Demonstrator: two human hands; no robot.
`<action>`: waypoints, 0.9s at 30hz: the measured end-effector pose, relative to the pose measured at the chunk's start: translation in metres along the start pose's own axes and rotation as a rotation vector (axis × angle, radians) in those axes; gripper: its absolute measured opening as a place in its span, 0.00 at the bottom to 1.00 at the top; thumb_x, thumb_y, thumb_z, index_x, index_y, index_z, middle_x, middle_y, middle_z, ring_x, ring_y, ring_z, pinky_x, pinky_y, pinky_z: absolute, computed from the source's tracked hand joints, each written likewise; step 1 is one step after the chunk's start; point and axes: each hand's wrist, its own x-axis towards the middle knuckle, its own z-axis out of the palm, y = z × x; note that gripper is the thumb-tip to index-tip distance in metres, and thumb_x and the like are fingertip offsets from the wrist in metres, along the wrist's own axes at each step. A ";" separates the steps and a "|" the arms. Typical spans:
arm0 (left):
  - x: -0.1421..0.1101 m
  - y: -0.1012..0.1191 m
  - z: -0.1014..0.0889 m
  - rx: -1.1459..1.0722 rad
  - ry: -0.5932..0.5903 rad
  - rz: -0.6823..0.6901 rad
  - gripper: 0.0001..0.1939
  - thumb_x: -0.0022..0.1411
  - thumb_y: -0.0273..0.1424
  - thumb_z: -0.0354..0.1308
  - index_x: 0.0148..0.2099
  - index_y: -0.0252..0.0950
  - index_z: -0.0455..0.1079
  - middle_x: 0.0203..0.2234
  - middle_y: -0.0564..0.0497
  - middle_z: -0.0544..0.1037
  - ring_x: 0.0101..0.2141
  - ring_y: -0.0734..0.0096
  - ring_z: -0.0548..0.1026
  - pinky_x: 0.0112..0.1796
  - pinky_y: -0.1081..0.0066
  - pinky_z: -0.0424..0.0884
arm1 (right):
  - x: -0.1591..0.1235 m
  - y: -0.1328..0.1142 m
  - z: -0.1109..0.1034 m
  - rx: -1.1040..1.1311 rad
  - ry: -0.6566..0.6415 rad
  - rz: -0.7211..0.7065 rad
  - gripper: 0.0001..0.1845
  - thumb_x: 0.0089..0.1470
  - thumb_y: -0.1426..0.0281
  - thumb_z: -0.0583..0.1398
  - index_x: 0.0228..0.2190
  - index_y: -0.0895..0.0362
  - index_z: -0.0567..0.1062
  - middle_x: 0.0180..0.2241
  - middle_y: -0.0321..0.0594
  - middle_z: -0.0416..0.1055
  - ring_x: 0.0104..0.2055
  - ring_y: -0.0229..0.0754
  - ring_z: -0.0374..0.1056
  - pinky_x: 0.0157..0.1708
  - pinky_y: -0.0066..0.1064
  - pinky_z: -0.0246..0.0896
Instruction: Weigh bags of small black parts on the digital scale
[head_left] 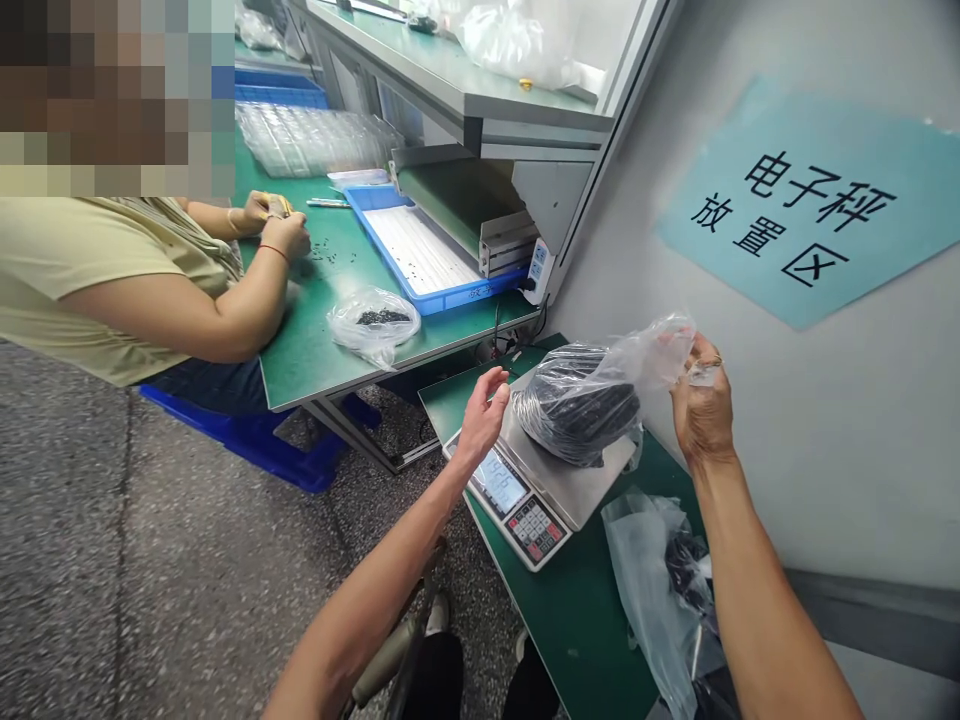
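A clear plastic bag (581, 400) full of dark material rests on the metal pan of a digital scale (536, 525). My right hand (701, 400) is closed on the gathered neck of the bag, at the bag's right end. My left hand (484, 410) is beside the bag's left side, over the scale's left edge, with its fingers apart and nothing in it. The scale's display is lit and partly readable. What exactly fills the bag I cannot make out.
The scale stands on a small green table (555, 610). More plastic bags (656, 560) with dark contents lie at its right. On the left, a co-worker sits at a green workbench (300, 340) with a blue tray (427, 300) and an open bag of small black pieces (375, 320). A wall stands right.
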 end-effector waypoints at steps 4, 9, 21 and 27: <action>-0.002 -0.003 -0.005 0.009 0.026 -0.011 0.19 0.64 0.39 0.53 0.55 0.39 0.64 0.52 0.43 0.73 0.52 0.61 0.70 0.51 0.58 0.68 | -0.006 0.002 -0.010 0.001 0.035 0.053 0.26 0.48 0.57 0.64 0.48 0.47 0.68 0.54 0.43 0.66 0.58 0.49 0.61 0.54 0.44 0.61; -0.005 -0.006 -0.008 0.018 0.024 -0.021 0.19 0.64 0.40 0.53 0.55 0.38 0.64 0.52 0.43 0.73 0.53 0.62 0.70 0.51 0.59 0.68 | -0.010 0.004 -0.019 -0.037 0.050 0.062 0.25 0.49 0.56 0.63 0.48 0.47 0.68 0.54 0.44 0.65 0.58 0.49 0.62 0.54 0.46 0.59; -0.008 -0.008 -0.011 0.026 0.004 -0.004 0.19 0.65 0.40 0.52 0.55 0.39 0.63 0.51 0.44 0.73 0.52 0.62 0.71 0.51 0.61 0.69 | -0.013 0.012 -0.027 -0.086 0.032 0.039 0.25 0.49 0.59 0.63 0.49 0.46 0.68 0.54 0.42 0.66 0.58 0.49 0.61 0.53 0.46 0.58; -0.008 -0.008 -0.012 0.020 0.008 0.003 0.20 0.64 0.41 0.52 0.56 0.39 0.63 0.51 0.44 0.73 0.52 0.63 0.71 0.51 0.61 0.68 | -0.018 0.005 -0.025 -0.095 0.043 0.033 0.24 0.51 0.57 0.61 0.49 0.47 0.68 0.53 0.43 0.67 0.58 0.47 0.61 0.53 0.44 0.59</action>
